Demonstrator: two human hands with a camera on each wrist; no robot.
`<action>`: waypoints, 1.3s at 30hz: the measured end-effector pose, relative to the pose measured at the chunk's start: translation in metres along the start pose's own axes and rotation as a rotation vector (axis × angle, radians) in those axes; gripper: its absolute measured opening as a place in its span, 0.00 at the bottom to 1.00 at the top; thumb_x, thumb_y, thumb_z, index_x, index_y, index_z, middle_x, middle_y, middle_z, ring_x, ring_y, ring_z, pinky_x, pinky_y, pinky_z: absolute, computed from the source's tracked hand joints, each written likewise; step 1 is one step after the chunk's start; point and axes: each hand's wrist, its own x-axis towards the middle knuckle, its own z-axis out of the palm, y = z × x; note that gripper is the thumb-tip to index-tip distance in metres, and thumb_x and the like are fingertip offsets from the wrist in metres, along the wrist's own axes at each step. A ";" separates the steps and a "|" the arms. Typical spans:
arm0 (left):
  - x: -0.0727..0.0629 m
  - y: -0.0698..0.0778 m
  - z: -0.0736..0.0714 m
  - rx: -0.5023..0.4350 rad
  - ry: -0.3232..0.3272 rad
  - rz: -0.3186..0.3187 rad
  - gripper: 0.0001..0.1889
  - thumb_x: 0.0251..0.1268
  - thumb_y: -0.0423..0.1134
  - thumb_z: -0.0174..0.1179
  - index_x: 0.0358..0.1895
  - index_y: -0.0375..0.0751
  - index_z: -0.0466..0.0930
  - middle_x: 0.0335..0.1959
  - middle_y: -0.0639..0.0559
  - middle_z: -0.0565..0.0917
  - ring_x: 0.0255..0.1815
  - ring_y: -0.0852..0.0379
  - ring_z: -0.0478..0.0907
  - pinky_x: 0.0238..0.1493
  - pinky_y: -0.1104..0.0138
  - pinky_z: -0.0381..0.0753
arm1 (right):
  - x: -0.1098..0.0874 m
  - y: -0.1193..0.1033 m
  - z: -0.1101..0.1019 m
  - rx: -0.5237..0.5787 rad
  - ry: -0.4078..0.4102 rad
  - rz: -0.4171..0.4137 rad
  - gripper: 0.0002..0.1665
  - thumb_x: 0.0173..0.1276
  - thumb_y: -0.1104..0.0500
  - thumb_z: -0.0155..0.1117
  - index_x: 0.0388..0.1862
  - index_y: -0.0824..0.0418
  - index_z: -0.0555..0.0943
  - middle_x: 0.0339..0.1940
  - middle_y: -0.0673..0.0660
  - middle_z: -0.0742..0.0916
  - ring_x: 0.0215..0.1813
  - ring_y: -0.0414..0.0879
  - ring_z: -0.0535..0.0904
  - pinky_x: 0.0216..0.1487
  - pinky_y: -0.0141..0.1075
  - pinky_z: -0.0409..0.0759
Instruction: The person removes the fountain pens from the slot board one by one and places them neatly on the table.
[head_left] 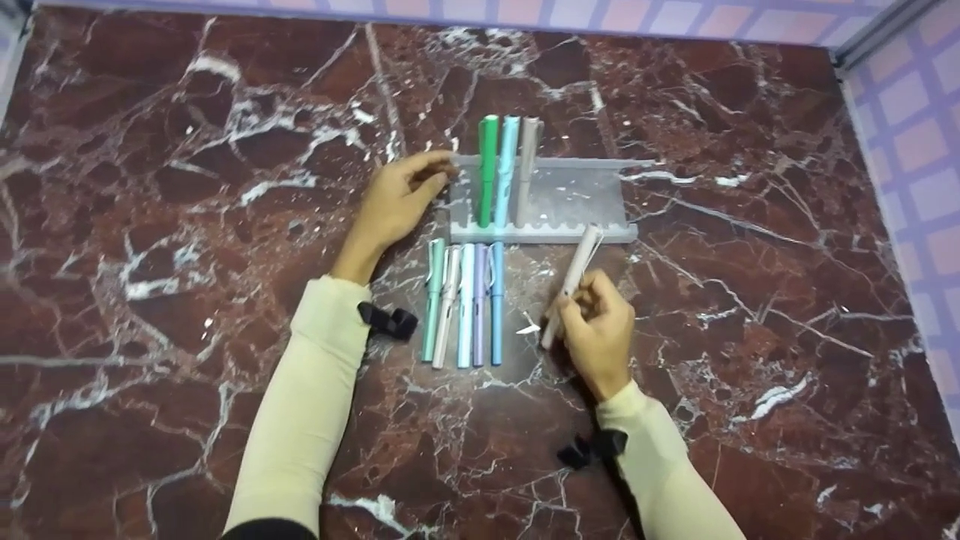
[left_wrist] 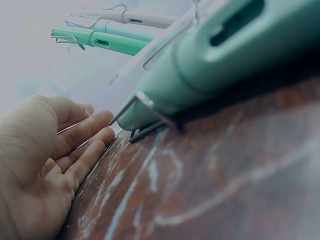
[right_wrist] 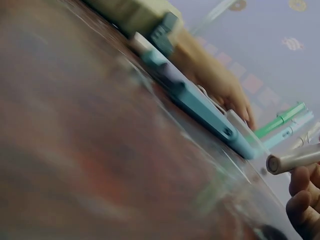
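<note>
A pale grey-pink pen (head_left: 574, 274) is tilted in my right hand (head_left: 600, 326), pinched between thumb and fingers, its upper end overlapping the front rail of a clear pen rack (head_left: 577, 199) in the head view. My left hand (head_left: 401, 199) is at the rack's left end, fingers extended and slightly bent, fingertips right by its edge. In the rack lean a green pen (head_left: 488, 169), a light blue pen (head_left: 507, 165) and a taupe pen (head_left: 528, 169). In the left wrist view, a sea-green pen (left_wrist: 200, 70) looms close beside the left hand.
In front of the rack several capped pens lie side by side, among them a purple pen (head_left: 480, 307) and a blue pen (head_left: 496, 307). Everything stands on a dark red marbled tabletop (head_left: 750, 300), with a tiled-pattern wall (head_left: 600, 15) behind.
</note>
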 end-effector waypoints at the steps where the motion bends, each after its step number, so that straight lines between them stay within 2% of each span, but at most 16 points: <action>1: 0.002 0.002 0.002 -0.002 -0.008 0.002 0.16 0.74 0.31 0.55 0.61 0.44 0.81 0.50 0.46 0.85 0.41 0.54 0.81 0.45 0.67 0.84 | -0.004 0.000 -0.002 -0.038 -0.001 -0.014 0.02 0.60 0.76 0.56 0.30 0.74 0.74 0.20 0.67 0.84 0.14 0.37 0.75 0.10 0.29 0.72; 6: 0.010 0.009 0.005 -0.003 -0.024 -0.038 0.16 0.75 0.32 0.55 0.61 0.47 0.81 0.49 0.49 0.85 0.42 0.54 0.81 0.46 0.67 0.83 | -0.010 0.000 -0.007 -0.239 -0.005 -0.105 0.06 0.58 0.73 0.59 0.22 0.68 0.75 0.11 0.56 0.80 0.12 0.32 0.67 0.09 0.25 0.65; 10: 0.013 0.013 0.005 0.023 -0.022 -0.060 0.17 0.75 0.33 0.54 0.62 0.48 0.80 0.49 0.50 0.85 0.44 0.55 0.80 0.48 0.67 0.83 | -0.007 0.001 -0.004 -0.394 -0.037 -0.172 0.09 0.59 0.68 0.60 0.20 0.63 0.75 0.10 0.50 0.76 0.13 0.32 0.61 0.10 0.24 0.56; 15: 0.014 0.014 0.006 0.045 -0.026 -0.062 0.17 0.75 0.34 0.55 0.63 0.48 0.80 0.50 0.51 0.85 0.46 0.57 0.81 0.50 0.69 0.82 | -0.008 0.000 0.002 -0.607 -0.092 -0.235 0.11 0.59 0.61 0.60 0.18 0.59 0.74 0.09 0.47 0.72 0.13 0.34 0.59 0.12 0.29 0.55; 19: 0.012 0.012 0.006 0.046 -0.029 -0.064 0.17 0.75 0.34 0.54 0.63 0.47 0.79 0.51 0.51 0.84 0.47 0.59 0.80 0.52 0.71 0.81 | -0.011 -0.001 0.007 -0.747 -0.095 -0.239 0.14 0.60 0.55 0.58 0.17 0.57 0.72 0.08 0.46 0.68 0.13 0.39 0.59 0.13 0.34 0.54; 29: 0.007 0.011 0.003 0.048 -0.021 -0.087 0.17 0.75 0.34 0.55 0.63 0.47 0.80 0.50 0.52 0.85 0.45 0.58 0.80 0.50 0.70 0.82 | -0.012 0.001 0.016 -0.902 -0.125 -0.259 0.20 0.66 0.49 0.58 0.16 0.55 0.70 0.08 0.47 0.68 0.12 0.46 0.63 0.13 0.39 0.59; 35: 0.003 0.008 0.000 0.051 -0.016 -0.100 0.17 0.75 0.35 0.54 0.63 0.47 0.79 0.51 0.51 0.84 0.45 0.58 0.81 0.48 0.70 0.83 | -0.010 0.000 0.024 -0.932 -0.142 -0.250 0.23 0.69 0.47 0.58 0.17 0.55 0.71 0.08 0.49 0.68 0.12 0.49 0.66 0.12 0.43 0.63; 39: 0.000 0.006 0.000 0.050 -0.012 -0.118 0.18 0.76 0.35 0.54 0.64 0.48 0.79 0.51 0.51 0.84 0.45 0.58 0.81 0.46 0.69 0.84 | -0.009 0.001 0.026 -0.936 -0.165 -0.263 0.23 0.71 0.46 0.58 0.17 0.55 0.72 0.08 0.49 0.69 0.12 0.48 0.66 0.12 0.43 0.63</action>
